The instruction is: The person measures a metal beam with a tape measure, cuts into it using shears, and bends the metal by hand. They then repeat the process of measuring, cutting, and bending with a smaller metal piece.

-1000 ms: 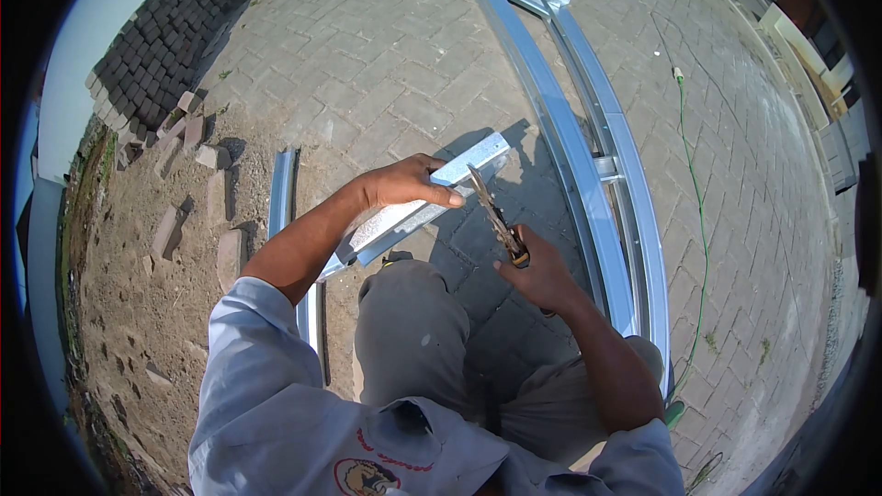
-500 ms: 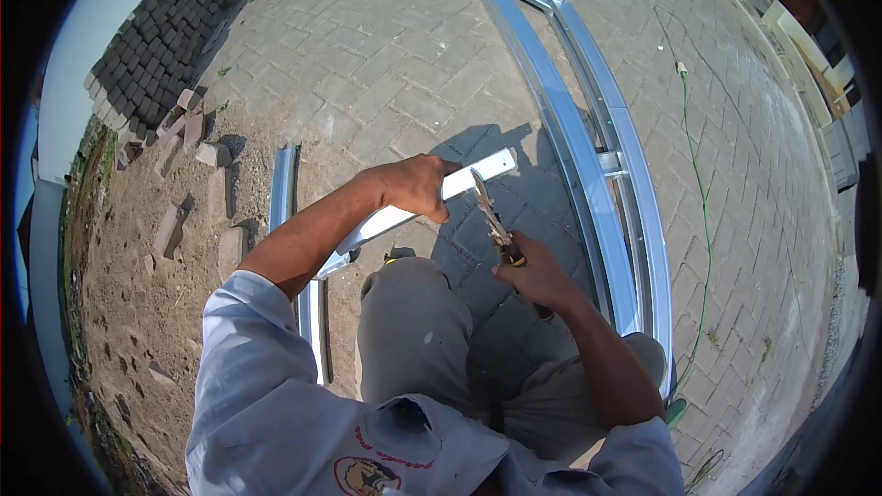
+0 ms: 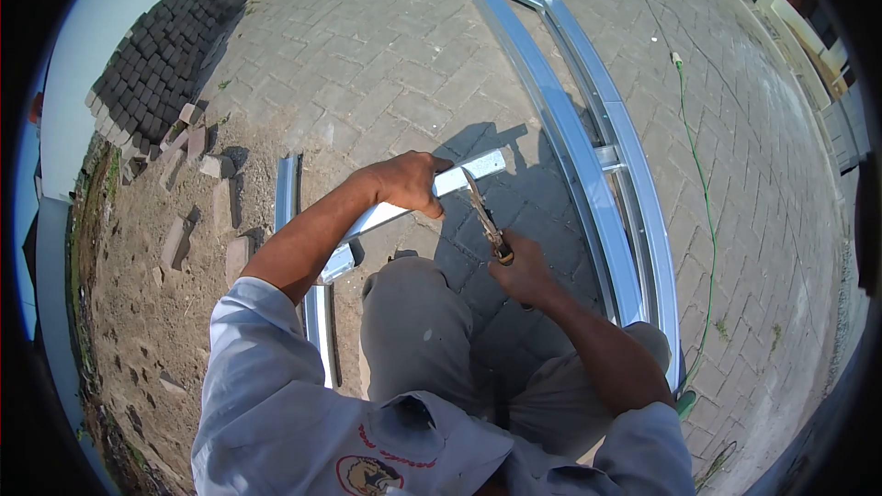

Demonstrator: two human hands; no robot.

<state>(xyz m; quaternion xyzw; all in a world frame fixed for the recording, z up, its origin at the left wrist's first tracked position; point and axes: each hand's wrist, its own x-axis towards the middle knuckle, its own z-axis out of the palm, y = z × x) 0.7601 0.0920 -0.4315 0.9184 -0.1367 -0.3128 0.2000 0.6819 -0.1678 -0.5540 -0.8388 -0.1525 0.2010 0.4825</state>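
My left hand (image 3: 413, 186) is closed around a shiny light-gauge metal channel (image 3: 484, 165), a short way back from its far end. The channel slants from lower left to upper right in front of my knees. In my right hand (image 3: 526, 270) is a pair of tin snips (image 3: 483, 213), fingers wrapped around the handles. The jaws point up and away from me, their tips at the channel's near edge between my left hand and the free end. My palm and fingers hide most of the snips' handles.
A long metal frame (image 3: 588, 161) lies on the paving to the right, with a green cord (image 3: 698, 179) beyond it. Other metal channels (image 3: 288, 191) lie at left. Loose bricks (image 3: 220, 204) and a paver stack (image 3: 156, 69) stand on the sandy side.
The channel's end and the snips sit slightly further left in view. My right hand has closed tighter around the handles, with less of the lower handle showing. The whole view has shifted a little.
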